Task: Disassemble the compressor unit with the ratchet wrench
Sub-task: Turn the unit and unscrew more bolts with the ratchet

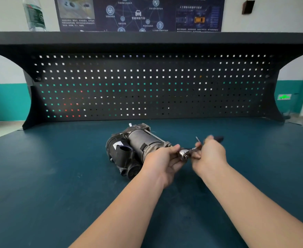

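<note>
Here, compressor unit (129, 149) lies just left of hands: left hand (163, 161) pinches ratchet wrench (184, 154) head, right hand (210, 156) grips handle.

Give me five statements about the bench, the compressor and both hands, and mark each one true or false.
1. The compressor lies on the blue-green bench top. True.
2. The right hand rests flat on the bench and holds nothing. False: it grips the ratchet wrench by its handle.
3. The left hand is at the wrench head, by the compressor's right end. True.
4. Tools hang all over the pegboard. False: no tools show on it.
5. A plastic bottle stands on the shelf above the pegboard, at the left. True.
</note>
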### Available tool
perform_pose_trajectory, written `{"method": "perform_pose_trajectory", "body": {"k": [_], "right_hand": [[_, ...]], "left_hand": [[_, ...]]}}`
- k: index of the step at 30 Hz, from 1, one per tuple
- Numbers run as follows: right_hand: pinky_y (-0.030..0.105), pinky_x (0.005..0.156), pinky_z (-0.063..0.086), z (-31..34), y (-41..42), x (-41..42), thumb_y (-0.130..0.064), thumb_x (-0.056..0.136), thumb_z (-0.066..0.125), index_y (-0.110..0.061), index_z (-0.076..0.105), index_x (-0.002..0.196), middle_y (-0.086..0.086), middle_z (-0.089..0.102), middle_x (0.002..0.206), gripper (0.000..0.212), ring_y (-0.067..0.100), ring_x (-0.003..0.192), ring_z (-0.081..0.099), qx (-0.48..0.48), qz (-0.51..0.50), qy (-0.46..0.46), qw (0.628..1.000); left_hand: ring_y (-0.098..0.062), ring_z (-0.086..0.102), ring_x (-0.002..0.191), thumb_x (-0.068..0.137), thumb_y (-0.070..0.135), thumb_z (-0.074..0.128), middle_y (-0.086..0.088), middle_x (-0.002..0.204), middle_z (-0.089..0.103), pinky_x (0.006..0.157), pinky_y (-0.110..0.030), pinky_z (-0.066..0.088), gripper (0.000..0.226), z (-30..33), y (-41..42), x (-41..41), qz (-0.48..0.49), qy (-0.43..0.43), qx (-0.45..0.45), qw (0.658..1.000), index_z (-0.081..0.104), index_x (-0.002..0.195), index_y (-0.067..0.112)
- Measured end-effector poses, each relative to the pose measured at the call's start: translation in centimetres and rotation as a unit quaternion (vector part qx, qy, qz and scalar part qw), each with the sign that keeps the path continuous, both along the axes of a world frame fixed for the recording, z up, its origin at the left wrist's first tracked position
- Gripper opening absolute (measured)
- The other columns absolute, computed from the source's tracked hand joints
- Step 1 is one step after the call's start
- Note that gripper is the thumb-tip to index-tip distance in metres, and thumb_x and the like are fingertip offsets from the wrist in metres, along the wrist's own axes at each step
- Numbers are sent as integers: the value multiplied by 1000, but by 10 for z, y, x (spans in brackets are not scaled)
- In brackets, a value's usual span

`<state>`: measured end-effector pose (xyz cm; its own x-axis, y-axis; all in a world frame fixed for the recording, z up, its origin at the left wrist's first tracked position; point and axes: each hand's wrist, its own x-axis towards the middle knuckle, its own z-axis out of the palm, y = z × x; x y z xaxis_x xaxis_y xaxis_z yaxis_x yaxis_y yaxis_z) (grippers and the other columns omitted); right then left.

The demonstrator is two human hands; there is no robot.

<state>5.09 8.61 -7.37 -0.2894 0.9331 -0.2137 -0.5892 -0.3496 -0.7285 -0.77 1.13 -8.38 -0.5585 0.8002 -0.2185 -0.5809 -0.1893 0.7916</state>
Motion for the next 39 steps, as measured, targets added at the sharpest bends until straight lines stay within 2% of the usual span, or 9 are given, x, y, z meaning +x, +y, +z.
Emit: {"method": "perform_pose_trajectory", "body": {"k": [4,7,14,16,19,25,31,34,39], "right_hand": [[16,50,39,10,-11,4,-30,97,47,-26,53,105,-14,49,57,11,2,50,45,560,-29,-178,809],[23,61,41,2,-21,1,-38,91,48,-28,49,126,-24,49,63,36,7,62,46,704,-37,-260,659],[14,30,24,6,-2,0,-28,101,42,-19,45,84,1,44,62,20,3,28,35,91,-17,0,996],[11,29,19,3,1,0,-27,102,39,-17,43,81,1,41,66,24,3,21,28,-46,12,37,998],[19,38,31,4,-2,-1,-29,101,41,-21,50,90,-2,47,62,16,3,35,39,205,-39,-82,974],[0,72,37,-1,-21,2,-36,89,51,-40,45,128,-35,56,87,40,-6,75,51,735,-6,-252,630],[16,34,30,4,-5,-2,-28,101,43,-20,49,89,-5,47,56,16,1,34,39,266,-49,-73,960],[10,29,17,1,2,2,-18,101,33,-13,40,77,1,40,63,25,4,20,24,-62,12,35,997],[17,43,34,6,-7,1,-31,100,41,-19,52,109,-11,49,56,18,0,43,42,423,-55,-128,895]], "left_hand": [[-18,63,65,90,7,56,-8,74,67,58,-26,57,10,0,-2,0,-16,24,-10,1000,63,84,5],[-11,65,57,94,8,42,-1,67,68,64,-25,53,29,1,-4,-2,-41,13,18,999,65,76,12],[-21,60,64,92,0,50,-11,68,63,66,-32,51,17,5,-1,-2,-8,-16,-18,1000,54,76,4],[-20,61,65,92,0,50,-10,70,64,64,-29,51,16,3,-1,-2,-10,-1,-21,1000,55,77,4],[-19,61,62,91,3,55,-9,67,65,62,-28,53,13,1,1,-3,1,24,-30,999,58,78,4],[-11,64,60,96,14,44,-1,70,68,60,-23,53,27,2,-3,-3,-39,53,-4,998,63,76,14],[-19,61,60,90,2,54,-8,57,64,58,-29,54,17,4,-2,-4,-23,19,-25,999,57,74,3],[-20,60,63,91,2,54,-10,63,63,57,-26,54,16,3,-1,-3,-22,23,-33,999,55,75,4],[-19,61,64,90,5,57,-10,70,65,64,-28,54,13,2,-2,-3,-26,41,-28,998,59,77,5]]}}
